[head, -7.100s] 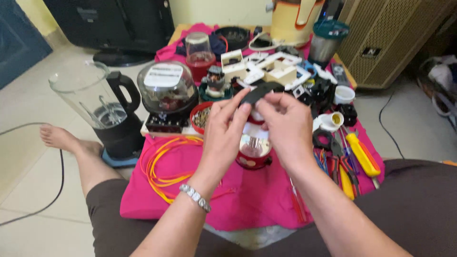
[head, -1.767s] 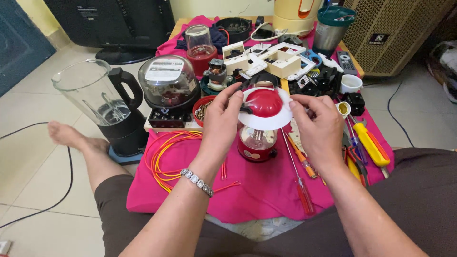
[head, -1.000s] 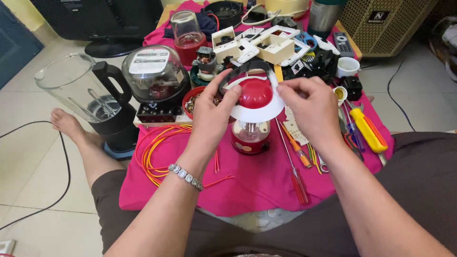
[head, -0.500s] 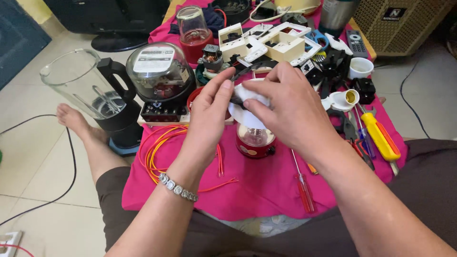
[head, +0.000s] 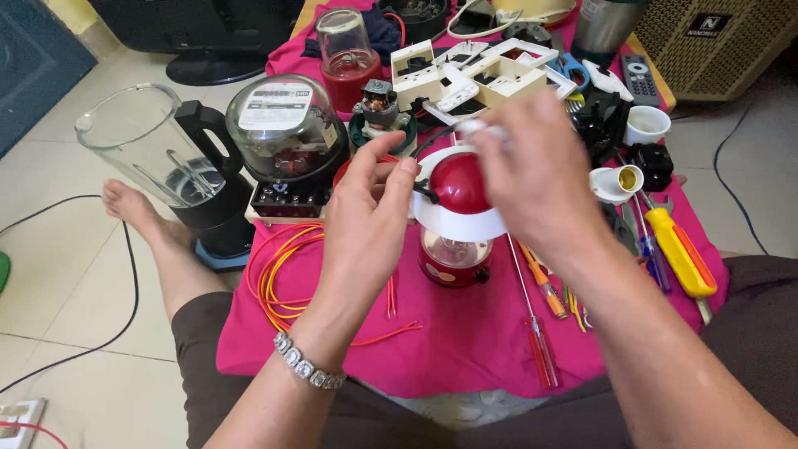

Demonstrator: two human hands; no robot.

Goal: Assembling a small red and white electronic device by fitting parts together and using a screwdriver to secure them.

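Note:
A small red lantern (head: 453,224) with a white brim, a red dome top and a clear lower globe stands on the pink cloth (head: 465,333). My left hand (head: 370,212) grips the left edge of its white brim and a thin black handle there. My right hand (head: 532,166) reaches over the lantern's right side, fingers curled on the brim and a white part near its top; what the fingertips pinch is hidden.
A glass blender jug (head: 166,166) and a domed electric meter (head: 287,141) stand left. Orange and yellow wires (head: 283,274) lie beside them. Screwdrivers (head: 536,320), a yellow-handled tool (head: 677,254), white sockets (head: 474,75) and a white cup (head: 647,125) crowd the right and back.
The black strap held earlier is gone from my hands. Both hands now work on the red lantern's top, and my right hand has shifted across its right side.

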